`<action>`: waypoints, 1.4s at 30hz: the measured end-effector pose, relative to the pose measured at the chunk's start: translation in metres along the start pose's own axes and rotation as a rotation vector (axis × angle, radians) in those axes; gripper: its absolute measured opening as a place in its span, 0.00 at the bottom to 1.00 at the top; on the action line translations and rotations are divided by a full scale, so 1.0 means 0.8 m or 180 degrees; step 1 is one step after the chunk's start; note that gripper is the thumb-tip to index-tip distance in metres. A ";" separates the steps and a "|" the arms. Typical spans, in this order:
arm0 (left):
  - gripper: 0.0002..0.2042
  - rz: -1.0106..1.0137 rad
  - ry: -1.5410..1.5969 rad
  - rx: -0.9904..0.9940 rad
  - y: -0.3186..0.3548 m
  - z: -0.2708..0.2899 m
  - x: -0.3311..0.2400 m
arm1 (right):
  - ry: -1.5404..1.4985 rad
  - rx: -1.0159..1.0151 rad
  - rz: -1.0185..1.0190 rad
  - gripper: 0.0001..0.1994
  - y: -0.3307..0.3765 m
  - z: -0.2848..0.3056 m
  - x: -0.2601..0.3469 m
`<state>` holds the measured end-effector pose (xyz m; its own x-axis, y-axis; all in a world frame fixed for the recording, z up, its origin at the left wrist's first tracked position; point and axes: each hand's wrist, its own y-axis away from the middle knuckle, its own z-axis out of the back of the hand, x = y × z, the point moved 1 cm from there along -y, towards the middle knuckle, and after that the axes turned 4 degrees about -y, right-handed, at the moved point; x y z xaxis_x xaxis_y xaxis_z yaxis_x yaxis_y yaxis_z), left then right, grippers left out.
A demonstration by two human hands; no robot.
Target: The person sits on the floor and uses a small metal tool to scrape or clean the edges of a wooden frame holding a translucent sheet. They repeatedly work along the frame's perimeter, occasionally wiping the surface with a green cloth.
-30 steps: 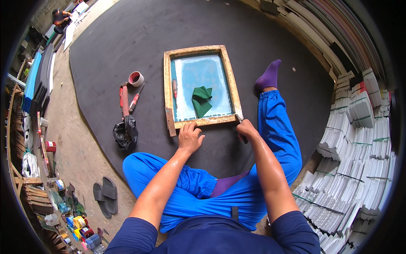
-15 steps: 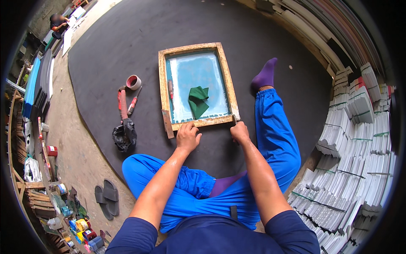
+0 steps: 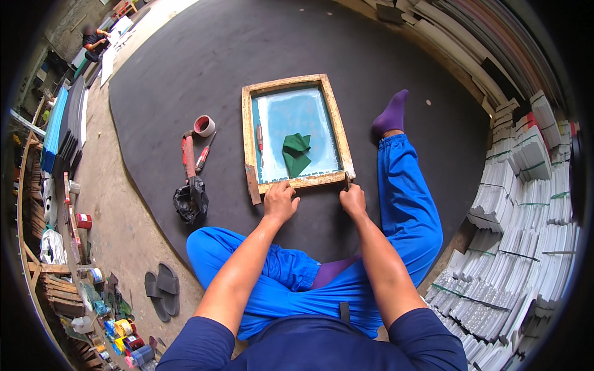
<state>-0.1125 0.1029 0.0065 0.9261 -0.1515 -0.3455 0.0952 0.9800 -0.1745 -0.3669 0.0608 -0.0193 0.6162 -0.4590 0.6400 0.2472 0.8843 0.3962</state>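
Observation:
A wooden screen-printing frame (image 3: 248, 123) with blue mesh lies in front of me. My left hand (image 3: 280, 201) rests on its near rail, fingers curled over the edge and thumb apart. Beside the near right corner, my right hand (image 3: 352, 200) is closed around a small dark, thin object (image 3: 348, 180) whose tip meets the wood; its kind is hard to make out. On the mesh lie a crumpled green cloth (image 3: 297, 154) and a red-handled tool (image 3: 259, 137). A brown strip (image 3: 252, 184) sits against the near left corner.
Left of the frame are a tape roll (image 3: 204, 125), a red-handled screwdriver (image 3: 203, 158) and a black plastic bag (image 3: 191, 201). Sandals (image 3: 162, 292) lie beyond the dark mat (image 3: 185, 68). Bundled white stacks (image 3: 526, 210) line the right. Another person (image 3: 94, 42) sits far left.
The whole scene has shifted slightly right and down in view. Both hands keep their places at the frame's near rail, and the cloth and tools stay where they were.

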 end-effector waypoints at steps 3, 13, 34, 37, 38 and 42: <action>0.10 -0.0045 -0.0014 -0.0097 0.005 0.006 -0.005 | 0.0073 0.0150 0.0305 0.14 0.023 -0.003 -0.002; 0.05 -0.0580 0.0055 -0.0233 0.026 0.002 -0.001 | 0.0695 0.1475 0.0886 0.15 0.100 -0.038 0.043; 0.03 -0.0498 0.0289 0.0493 0.058 -0.001 0.032 | 0.0103 0.2939 0.0442 0.09 0.097 -0.054 0.025; 0.04 -0.0430 0.0297 0.0580 0.059 0.004 0.034 | -0.0045 0.3248 0.0386 0.09 0.096 -0.051 0.018; 0.04 -0.0392 0.0276 0.0603 0.060 0.005 0.037 | -0.0095 0.3245 0.0365 0.10 0.093 -0.047 0.018; 0.08 -0.0289 -0.0130 0.1169 0.068 0.008 0.051 | -0.0240 0.2876 0.0307 0.09 0.063 -0.018 0.016</action>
<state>-0.0673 0.1507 -0.0111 0.9210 -0.2417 -0.3055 0.2951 0.9448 0.1422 -0.3359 0.1005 -0.0008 0.5455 -0.4189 0.7259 -0.5024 0.5298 0.6833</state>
